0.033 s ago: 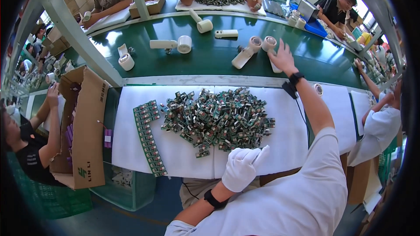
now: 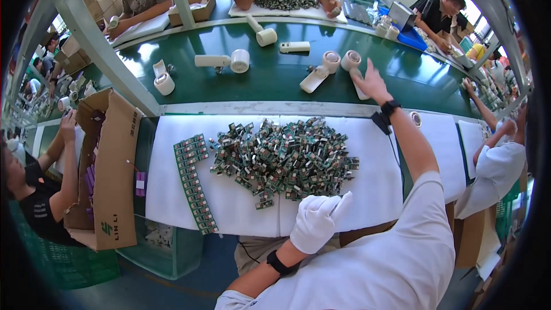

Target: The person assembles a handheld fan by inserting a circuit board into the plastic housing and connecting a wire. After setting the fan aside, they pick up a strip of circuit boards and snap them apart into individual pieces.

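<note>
A heap of small green and silver circuit parts [image 2: 284, 158] lies on a white pad [image 2: 172, 206] in front of me. Left of the heap, more of these parts stand in a neat strip [image 2: 192, 183]. My left hand [image 2: 318, 221], in a white glove, hovers at the pad's near edge just below the heap, fingers loosely curled; its palm is hidden. My bare right hand [image 2: 372, 83], with a black wristband, reaches out over the green conveyor belt [image 2: 275, 77]. Its fingers are spread over a white roller device [image 2: 351, 62].
Several white roller devices [image 2: 240, 60] lie along the belt. An open cardboard box [image 2: 112, 166] stands at the left, with a person [image 2: 40, 206] beside it. A green crate [image 2: 166, 250] sits under the table. Other people work across the belt and at my right [image 2: 496, 166].
</note>
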A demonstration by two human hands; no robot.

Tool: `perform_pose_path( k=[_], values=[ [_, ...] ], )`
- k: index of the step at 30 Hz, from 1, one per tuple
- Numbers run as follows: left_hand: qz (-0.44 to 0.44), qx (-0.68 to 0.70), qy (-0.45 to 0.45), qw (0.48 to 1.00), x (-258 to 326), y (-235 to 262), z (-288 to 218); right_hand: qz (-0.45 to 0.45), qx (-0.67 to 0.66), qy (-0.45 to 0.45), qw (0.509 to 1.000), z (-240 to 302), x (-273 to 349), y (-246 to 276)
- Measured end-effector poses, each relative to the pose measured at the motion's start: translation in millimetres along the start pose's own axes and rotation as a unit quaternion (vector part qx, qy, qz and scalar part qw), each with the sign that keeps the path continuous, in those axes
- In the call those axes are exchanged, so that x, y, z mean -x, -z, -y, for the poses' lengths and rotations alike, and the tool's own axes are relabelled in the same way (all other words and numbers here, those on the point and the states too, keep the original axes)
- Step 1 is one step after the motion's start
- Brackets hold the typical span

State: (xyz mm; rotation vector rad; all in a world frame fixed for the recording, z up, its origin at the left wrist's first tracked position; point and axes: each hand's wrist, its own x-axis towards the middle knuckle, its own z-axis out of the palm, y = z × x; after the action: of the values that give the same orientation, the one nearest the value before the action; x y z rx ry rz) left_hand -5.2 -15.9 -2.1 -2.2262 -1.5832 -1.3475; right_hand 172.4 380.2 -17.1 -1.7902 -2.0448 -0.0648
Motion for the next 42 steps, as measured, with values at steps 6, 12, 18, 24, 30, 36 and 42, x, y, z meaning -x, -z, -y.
perform_pose_path(
  k=[6,12,18,24,30,36,42],
  values=[
    [0.011,0.005,0.014,1.000,8,2,4,0.144,-0.163,0.076,0.973,-30,43,55],
    [0.047,0.022,0.011,0.999,15,-1,4,0.261,-0.254,-0.126,0.923,-7,47,58],
    [-0.005,0.000,0.006,1.000,11,0,5,0.321,-0.275,-0.172,0.890,59,23,34],
    [-0.035,-0.010,-0.015,0.999,11,-4,-2,0.316,-0.322,-0.164,0.877,48,7,2],
    [-0.073,0.084,0.036,0.993,13,-5,-2,0.325,-0.542,-0.169,0.756,29,43,58],
    [-0.062,0.144,0.087,0.984,8,3,3,0.260,-0.493,-0.149,0.817,17,171,173],
    [-0.091,0.190,0.070,0.975,2,2,8,0.272,-0.420,-0.250,0.829,-4,300,207]
  ],
)
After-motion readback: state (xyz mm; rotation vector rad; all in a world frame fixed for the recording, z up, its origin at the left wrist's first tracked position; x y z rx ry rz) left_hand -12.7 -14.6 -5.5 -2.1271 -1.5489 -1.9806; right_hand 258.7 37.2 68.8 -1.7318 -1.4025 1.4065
